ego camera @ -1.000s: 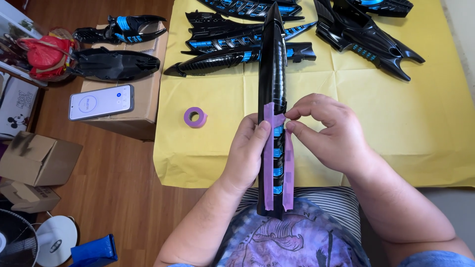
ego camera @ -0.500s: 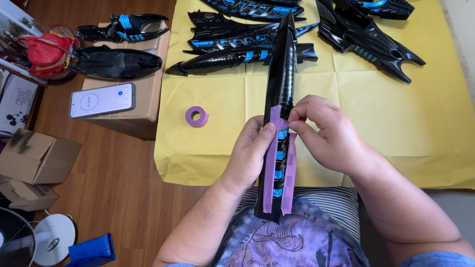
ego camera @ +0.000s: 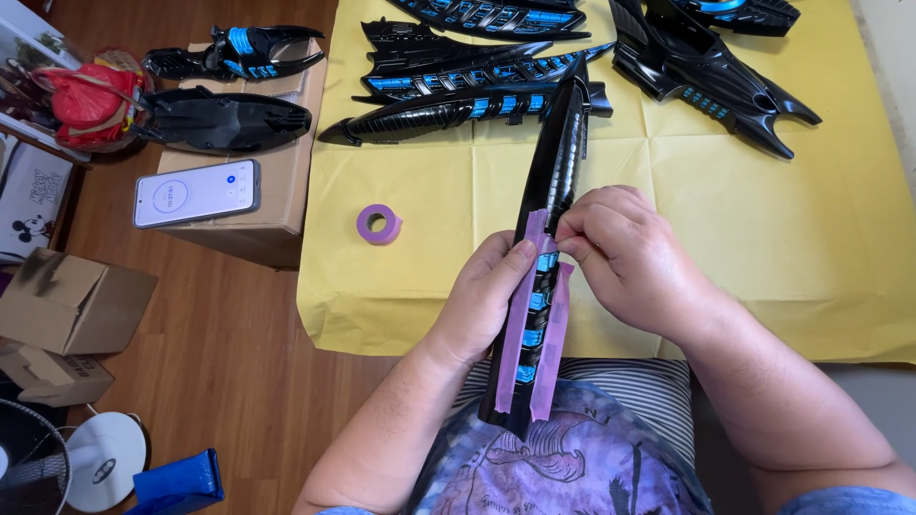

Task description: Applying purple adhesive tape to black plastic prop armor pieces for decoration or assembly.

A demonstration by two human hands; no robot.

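A long, pointed black model part (ego camera: 551, 181) with blue inlays rests against my lap and points away from me. Two strips of purple masking tape (ego camera: 512, 329) run along it. My left hand (ego camera: 482, 300) grips the part's left side with the thumb on the left tape strip. The fingertips of my right hand (ego camera: 625, 257) press on the part near the top of the tape strips. A purple tape roll (ego camera: 379, 223) lies on the yellow paper sheet (ego camera: 725, 219) to the left of my hands.
Several black and blue model parts (ego camera: 458, 91) lie at the far side of the yellow sheet. On the cardboard box (ego camera: 272, 224) at left sit a phone (ego camera: 196, 193) and more black parts (ego camera: 224, 119). Small boxes (ego camera: 72, 300), a fan base (ego camera: 100, 458) and a blue item (ego camera: 181, 482) stand on the wood floor.
The long black part has tilted slightly, its tip now leaning to the right. Both hands keep working at the top of the tape strips.
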